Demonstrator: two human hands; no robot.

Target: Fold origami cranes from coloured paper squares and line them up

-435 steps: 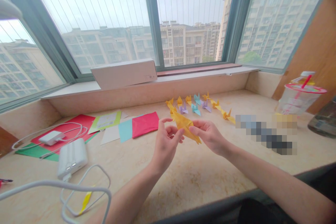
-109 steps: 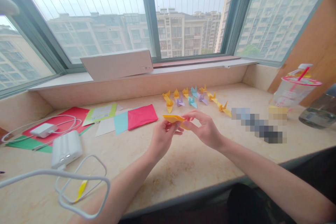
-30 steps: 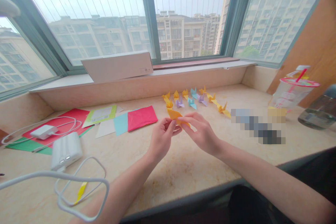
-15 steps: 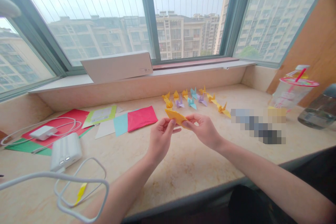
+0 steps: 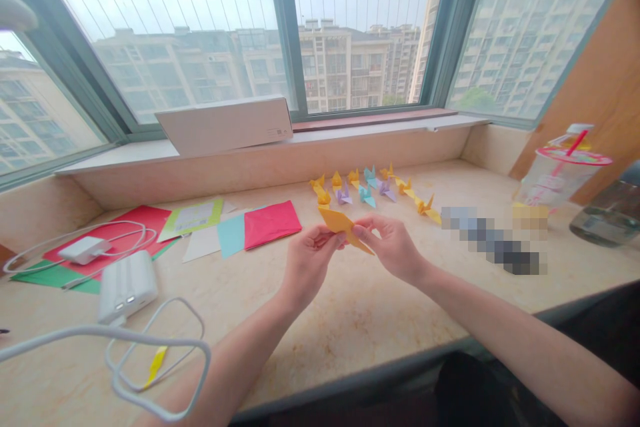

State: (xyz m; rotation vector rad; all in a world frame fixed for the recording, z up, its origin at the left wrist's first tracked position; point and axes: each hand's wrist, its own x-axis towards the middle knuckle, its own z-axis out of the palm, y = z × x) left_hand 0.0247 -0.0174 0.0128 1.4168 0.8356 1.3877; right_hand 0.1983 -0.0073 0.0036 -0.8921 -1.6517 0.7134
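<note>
A partly folded piece of orange origami paper (image 5: 340, 222) is held above the stone counter (image 5: 350, 320) between both hands. My left hand (image 5: 307, 263) pinches its left part with thumb and fingertips. Its right end is pinched by my right hand (image 5: 393, 248), with a pointed flap sticking out down and to the right. Behind the hands stands a row of several small finished paper cranes (image 5: 367, 192) in yellow, purple and blue.
Flat coloured sheets (image 5: 270, 223) lie to the left, with a white power bank (image 5: 127, 285), charger (image 5: 83, 249) and looping cable (image 5: 150, 347). A white box (image 5: 225, 123) rests on the sill. A plastic cup with a straw (image 5: 563, 177) and a glass jar (image 5: 607, 217) stand far right.
The orange paper has been turned and tilted between the fingers, its pointed flap now pointing down-right. Both hands stay in much the same place above the counter.
</note>
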